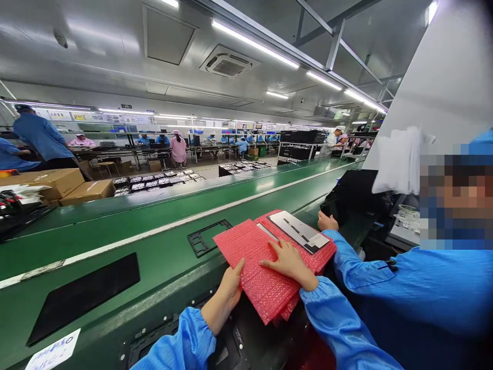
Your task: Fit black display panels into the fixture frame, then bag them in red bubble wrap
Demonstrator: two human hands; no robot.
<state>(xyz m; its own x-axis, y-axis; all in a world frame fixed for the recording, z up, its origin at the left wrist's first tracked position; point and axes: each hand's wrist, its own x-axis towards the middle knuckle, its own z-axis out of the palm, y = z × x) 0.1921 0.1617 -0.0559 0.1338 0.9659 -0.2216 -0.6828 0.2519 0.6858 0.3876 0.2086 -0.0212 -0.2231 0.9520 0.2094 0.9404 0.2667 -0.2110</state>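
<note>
A stack of red bubble-wrap bags (256, 262) lies in front of me at the belt's near edge. My left hand (231, 282) grips the left edge of the top bag, thumb on top and fingers underneath. Spread fingers of my right hand (287, 259) rest on the same bag's surface. A flat panel with a silvery-white back and dark strips (285, 226) lies on the bags just beyond my right hand. Part of another light panel (266, 230) shows at the top bag's far edge.
A green conveyor belt (162, 231) crosses ahead, carrying a black frame (196, 246) and a dark flat panel (88, 295). A handwritten white paper (56, 352) lies at lower left. A co-worker in a blue sleeve (354, 267) sits close on my right, beside black trays (352, 190).
</note>
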